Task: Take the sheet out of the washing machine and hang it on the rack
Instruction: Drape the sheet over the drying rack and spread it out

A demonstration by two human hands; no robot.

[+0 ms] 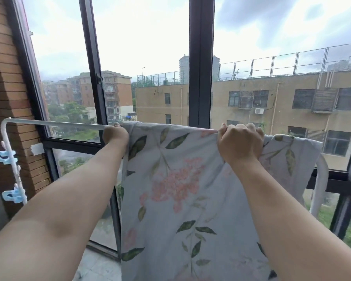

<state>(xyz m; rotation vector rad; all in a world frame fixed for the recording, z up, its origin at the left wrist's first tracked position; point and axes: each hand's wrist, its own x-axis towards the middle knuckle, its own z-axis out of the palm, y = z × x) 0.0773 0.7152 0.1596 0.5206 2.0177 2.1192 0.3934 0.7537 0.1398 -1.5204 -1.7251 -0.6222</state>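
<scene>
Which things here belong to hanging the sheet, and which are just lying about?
For the job: floral sheet, draped over the rack; left hand and right hand, both gripping it.
Lying about: blue clips on the rack's side; white tape on the window frame.

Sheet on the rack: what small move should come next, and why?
Probably slide the left hand leftward, drawing the sheet along the rack bar: both it and the right hand grip the top edge, and the bar's left stretch is bare.

floral sheet (178, 179) draped over white rack (55, 123), left hand (115, 135) and right hand (240, 144) gripping its top edge — window (201, 57) behind
</scene>
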